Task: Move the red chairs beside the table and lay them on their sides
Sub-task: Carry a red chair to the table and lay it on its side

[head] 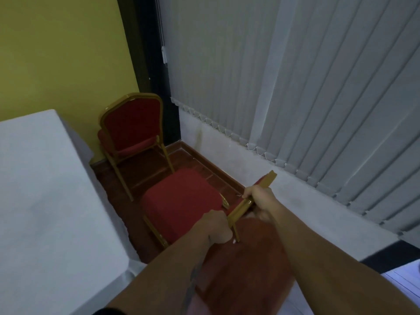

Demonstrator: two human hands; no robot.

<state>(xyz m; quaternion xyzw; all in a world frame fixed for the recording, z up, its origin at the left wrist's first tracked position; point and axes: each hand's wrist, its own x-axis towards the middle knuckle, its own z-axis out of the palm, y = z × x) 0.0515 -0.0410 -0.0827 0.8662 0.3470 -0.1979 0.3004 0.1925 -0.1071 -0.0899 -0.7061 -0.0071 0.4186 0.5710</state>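
Both hands grip the near chair (181,201) by its gold backrest frame: the left hand (216,226) clenches the lower end, the right hand (256,196) the upper, probably to steer or tip it. The chair sits in the aisle just beside the table (45,189). Beyond it, the far chair (131,130) stands upright in the corner, below the blinds (318,87). No writing is legible.

I see a yellow wall (61,53) on the left, grey vertical blinds (306,87) on the right, a reddish-brown tiled floor (145,173) and a white-clothed worktop (45,189) in dim light.
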